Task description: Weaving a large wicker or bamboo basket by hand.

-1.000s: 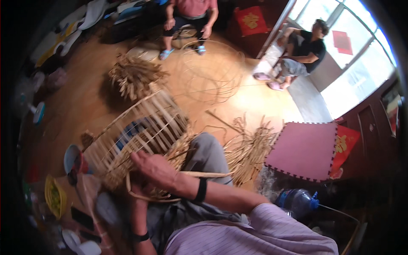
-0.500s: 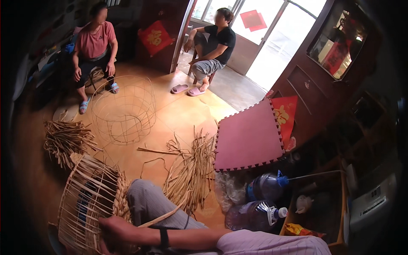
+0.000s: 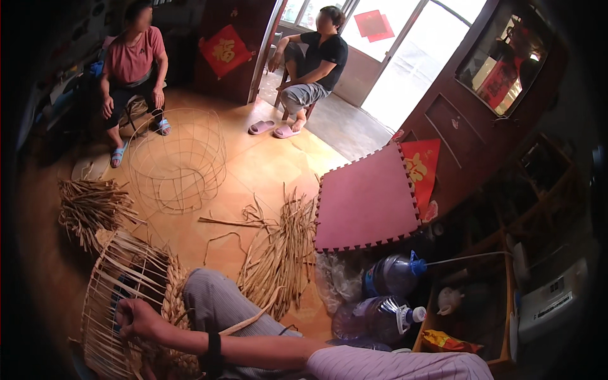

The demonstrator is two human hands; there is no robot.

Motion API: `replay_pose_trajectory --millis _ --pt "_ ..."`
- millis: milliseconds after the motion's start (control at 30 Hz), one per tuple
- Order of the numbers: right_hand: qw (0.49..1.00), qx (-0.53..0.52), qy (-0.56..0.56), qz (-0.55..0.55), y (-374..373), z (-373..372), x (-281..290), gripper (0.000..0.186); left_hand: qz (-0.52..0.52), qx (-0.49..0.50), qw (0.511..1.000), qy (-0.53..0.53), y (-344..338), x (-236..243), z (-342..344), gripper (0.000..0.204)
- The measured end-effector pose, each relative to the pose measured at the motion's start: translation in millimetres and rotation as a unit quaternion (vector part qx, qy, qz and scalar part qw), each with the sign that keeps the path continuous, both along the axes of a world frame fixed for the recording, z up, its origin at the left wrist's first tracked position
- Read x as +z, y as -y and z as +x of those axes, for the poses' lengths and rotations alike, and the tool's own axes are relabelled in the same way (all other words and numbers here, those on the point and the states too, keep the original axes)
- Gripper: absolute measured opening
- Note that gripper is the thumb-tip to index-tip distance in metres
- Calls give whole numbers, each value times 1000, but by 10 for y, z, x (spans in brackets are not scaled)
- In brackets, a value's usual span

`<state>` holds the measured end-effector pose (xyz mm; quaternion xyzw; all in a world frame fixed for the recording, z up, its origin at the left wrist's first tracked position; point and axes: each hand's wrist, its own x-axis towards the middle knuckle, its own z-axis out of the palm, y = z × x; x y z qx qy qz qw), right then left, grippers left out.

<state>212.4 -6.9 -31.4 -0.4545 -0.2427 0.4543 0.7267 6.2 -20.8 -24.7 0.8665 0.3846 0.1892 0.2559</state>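
A partly woven basket [image 3: 126, 278], with thin ribs and a thick braided straw band [image 3: 175, 288], lies tilted against my knee at the lower left. My right hand [image 3: 136, 322] is over its ribs, fingers curled closed; what they grip, if anything, I cannot make out. A pale flat straw strip [image 3: 253, 320] crosses my trouser leg and passes behind my right forearm. My left hand [image 3: 151, 362] seems to be low by the basket, mostly hidden beneath the right wrist, so its fingers cannot be read.
Loose straw [image 3: 282, 253] lies on the floor ahead, with a straw bundle [image 3: 95, 206] at left. Beyond stands a round wire frame [image 3: 177, 161]. Two people sit farther back. At right are a pink foam mat [image 3: 367, 199], large plastic bottles [image 3: 373, 320] and a wooden drawer [image 3: 472, 310].
My right hand has moved up and left across the basket ribs, uncovering more of the braided band. The whole view has shifted slightly; the seated people hold about the same pose.
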Motion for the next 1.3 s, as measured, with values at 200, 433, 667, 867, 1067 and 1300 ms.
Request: replay_pose_trajectory --millis 200,433,667,867,1067,1300 --pt "995 56 -18 -77 1033 298 -99 29 3 2 1000 9 -22 23 15 61" --pt "938 42 326 -112 1576 -32 -123 53 -3 31 999 31 -249 -542 -226 76" --pt "783 125 593 -139 1128 -13 -122 46 -6 -32 999 25 -3 51 88 63" --pt "984 8 7 -176 1525 797 33 26 0 34 998 59 -13 396 -239 47" --pt "940 183 131 -256 1767 383 276 30 70 69 980 171 3 386 -150 26" --pt "996 82 -27 -3 2044 730 101 43 137 2 985 102 19 213 169 32"
